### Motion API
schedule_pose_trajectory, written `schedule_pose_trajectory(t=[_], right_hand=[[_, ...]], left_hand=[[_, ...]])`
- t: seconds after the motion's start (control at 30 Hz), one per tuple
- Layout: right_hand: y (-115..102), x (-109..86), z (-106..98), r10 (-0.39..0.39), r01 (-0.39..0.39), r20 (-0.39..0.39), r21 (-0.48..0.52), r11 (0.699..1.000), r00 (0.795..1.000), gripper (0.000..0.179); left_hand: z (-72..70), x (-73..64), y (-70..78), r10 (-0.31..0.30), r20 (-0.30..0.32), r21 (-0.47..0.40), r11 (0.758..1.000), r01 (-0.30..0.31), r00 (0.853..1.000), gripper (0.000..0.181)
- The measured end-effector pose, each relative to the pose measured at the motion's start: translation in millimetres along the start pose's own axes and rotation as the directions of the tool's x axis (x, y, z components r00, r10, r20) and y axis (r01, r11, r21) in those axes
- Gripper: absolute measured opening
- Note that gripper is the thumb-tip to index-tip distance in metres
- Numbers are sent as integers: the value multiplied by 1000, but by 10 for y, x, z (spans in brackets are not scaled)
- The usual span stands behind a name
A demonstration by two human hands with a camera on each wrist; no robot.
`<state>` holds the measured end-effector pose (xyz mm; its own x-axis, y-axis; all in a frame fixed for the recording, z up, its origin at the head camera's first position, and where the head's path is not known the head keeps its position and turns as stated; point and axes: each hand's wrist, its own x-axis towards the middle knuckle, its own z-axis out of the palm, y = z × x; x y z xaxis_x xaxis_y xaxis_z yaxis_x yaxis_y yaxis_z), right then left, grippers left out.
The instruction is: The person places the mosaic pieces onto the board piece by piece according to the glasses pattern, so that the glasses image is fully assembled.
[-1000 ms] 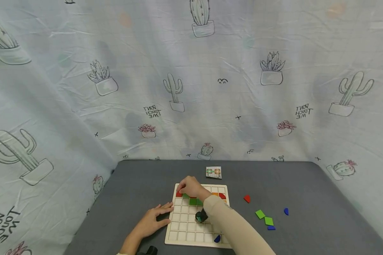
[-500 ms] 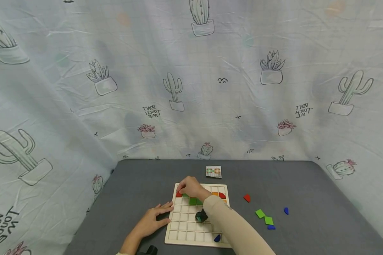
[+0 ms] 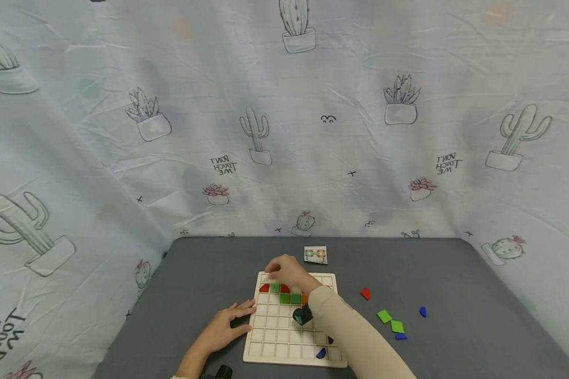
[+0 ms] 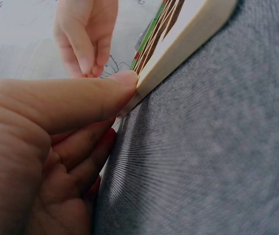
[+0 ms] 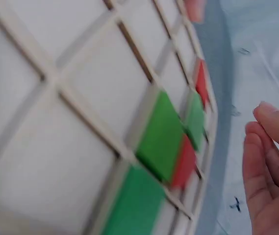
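Observation:
A pale wooden grid board [image 3: 284,352] lies on the table, with green square tiles [image 3: 290,298] and red curved tiles [image 3: 264,288] in its upper cells. My left hand [image 3: 224,329] rests beside the board's left edge, thumb and fingers spread, the thumb tip touching the side in the left wrist view. Above the board's top left part hovers my right hand [image 3: 286,271], fingers loosely bent. In the right wrist view its thumb and fingertips [image 5: 266,107] come close together and no tile shows between them. The right forearm covers part of the board's right side.
To the right of the board lie a red tile [image 3: 365,293], light green tiles [image 3: 384,316] and blue pieces [image 3: 423,311]. A small printed pattern card [image 3: 315,255] is behind the board. Dark blue pieces [image 3: 321,353] sit in lower right cells. A cactus-print cloth [image 3: 351,142] hangs behind.
My right hand has lifted off the red tile at the top left and shifted slightly up and right, leaving that tile in its cell. The left hand has stayed in place.

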<state>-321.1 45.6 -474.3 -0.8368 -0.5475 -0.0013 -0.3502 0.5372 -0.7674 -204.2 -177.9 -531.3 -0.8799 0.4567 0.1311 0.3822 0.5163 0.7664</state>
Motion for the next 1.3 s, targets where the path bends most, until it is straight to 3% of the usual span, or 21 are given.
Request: schedule_pose_trajectory(t=[0.23,0.43,0.6,1.0,1.3], right_hand=[[185,-185,-257,-54,54,8,39,998,999,24],[314,-470,-301,-50,49,4,79,996,999,26],[528,-767,-416,-65,69,-51,79,994,997,27],[1005,-1675,-909,32,-18,-246,59,998,969,31],[1218,-2253,-1062,149,-122,-235,123,985,961,39]], left_hand=[[-16,-10,23,9,-15,32,999,-8,1000,48],[-26,-95,8,19,-41,55,998,-16,999,47],[-6,-96,-11,21,-28,26,999,-20,999,47],[24,-4,-8,10,-38,22,1000,-9,999,47],[16,-8,10,21,-38,27,999,-20,999,47]])
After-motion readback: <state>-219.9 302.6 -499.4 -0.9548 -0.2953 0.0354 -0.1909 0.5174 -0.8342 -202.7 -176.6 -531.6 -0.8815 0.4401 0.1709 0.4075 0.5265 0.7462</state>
